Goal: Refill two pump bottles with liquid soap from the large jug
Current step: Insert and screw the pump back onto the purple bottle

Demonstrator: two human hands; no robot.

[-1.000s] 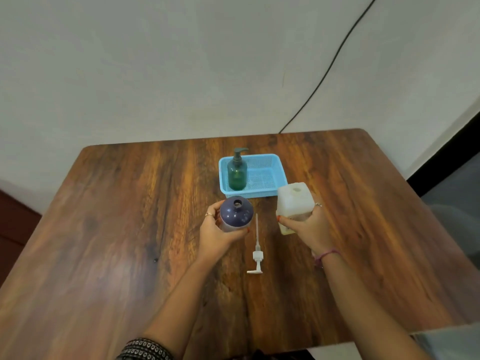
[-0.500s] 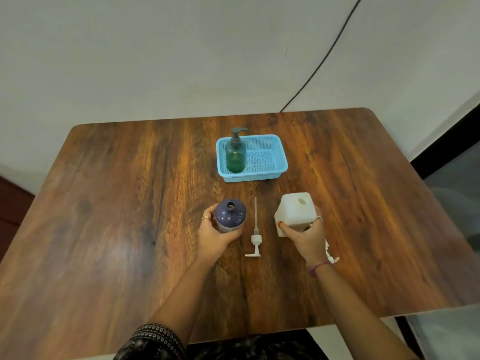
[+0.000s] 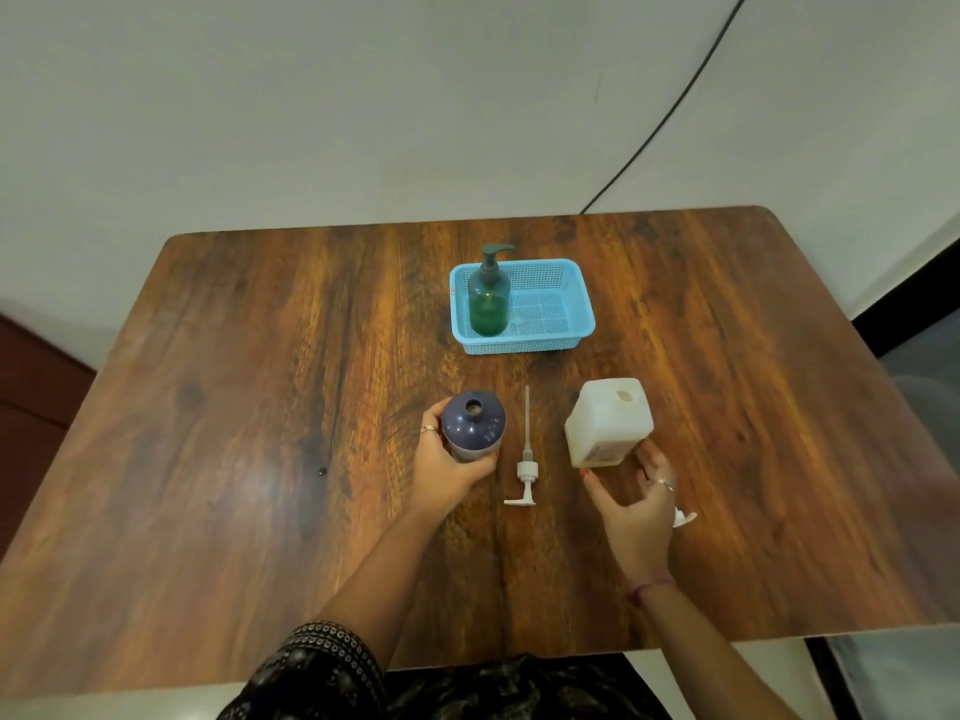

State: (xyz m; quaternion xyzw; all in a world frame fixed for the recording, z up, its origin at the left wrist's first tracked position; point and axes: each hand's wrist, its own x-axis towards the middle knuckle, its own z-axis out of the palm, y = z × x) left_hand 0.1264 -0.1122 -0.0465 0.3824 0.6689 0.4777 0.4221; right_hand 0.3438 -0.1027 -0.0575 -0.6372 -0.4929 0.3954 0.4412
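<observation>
1. I take the blue basket (image 3: 579,304) as my landmark; it sits toward the far side of the tabletop (image 3: 260,459). The green pump bottle (image 3: 488,298) stands upright in its left part, pump on.
2. Nearer to me than the basket and a little to its left, the dark blue bottle (image 3: 474,426) stands upright with its neck open. My left hand (image 3: 447,465) is curled round its body and grips it.
3. Its white pump (image 3: 525,459) lies flat on the tabletop, straight toward me from the basket, between the blue bottle and the jug (image 3: 609,423).
4. The jug stands nearer to me than the basket's right end, its mouth uncapped. My right hand (image 3: 636,498) is loosely spread just behind it; fingertips look to be at its near lower edge, with no grip that I can see. A small white piece (image 3: 683,517), perhaps the cap, peeks out beside that hand.
5. Judging by this, I am between pours. The next move calls for either a firm hold on the jug to tip it over the open neck, or seating the pump back.
</observation>
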